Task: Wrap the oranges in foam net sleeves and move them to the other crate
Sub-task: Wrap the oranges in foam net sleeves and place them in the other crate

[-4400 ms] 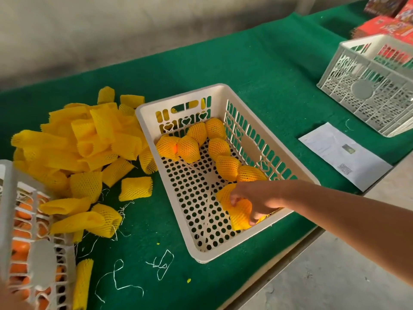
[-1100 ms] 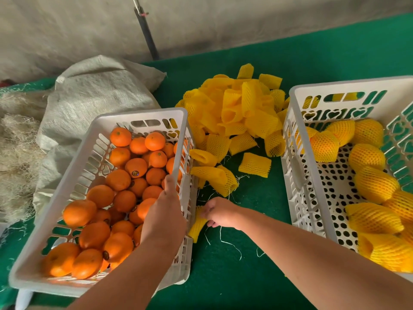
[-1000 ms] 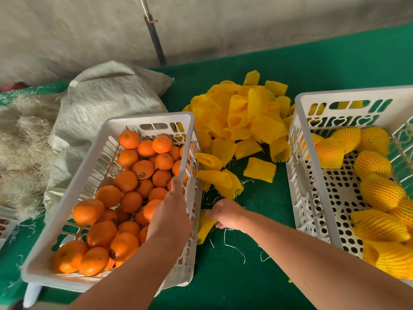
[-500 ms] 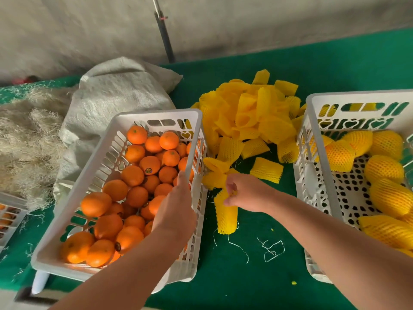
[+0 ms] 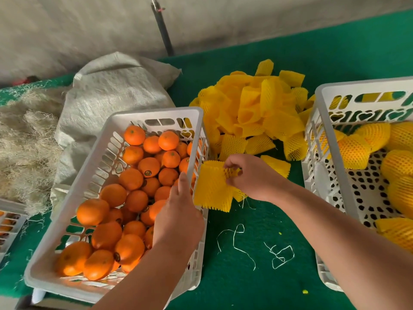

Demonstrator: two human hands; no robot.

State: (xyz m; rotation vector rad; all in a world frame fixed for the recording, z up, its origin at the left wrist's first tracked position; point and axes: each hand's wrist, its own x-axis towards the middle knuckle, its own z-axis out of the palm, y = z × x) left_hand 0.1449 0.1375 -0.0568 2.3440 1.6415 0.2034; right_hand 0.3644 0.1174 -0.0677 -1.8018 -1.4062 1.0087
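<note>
The left white crate [image 5: 107, 139] holds many bare oranges [image 5: 131, 177]. My left hand [image 5: 178, 218] lies palm down inside it against the right wall. Its thumb points up along the rim, and its fingers reach down over an orange [image 5: 156, 209]. The back of the hand hides any grip. My right hand [image 5: 252, 177] pinches the top edge of a yellow foam net sleeve [image 5: 212, 189] and holds it above the green cloth, just right of that crate. The right white crate [image 5: 317, 135] holds several sleeved oranges [image 5: 355, 151].
A heap of yellow foam sleeves [image 5: 252, 108] lies between the crates at the back. A grey woven sack [image 5: 111, 92] and loose straw-like fibre [image 5: 24, 139] lie to the left. Another crate's corner [image 5: 9, 220] shows at far left. White thread scraps [image 5: 237, 238] lie on the green cloth.
My right hand put a sleeved orange in the right crate, then picked a sleeve off the cloth beside the left crate and raised it. My left hand stayed in the left crate.
</note>
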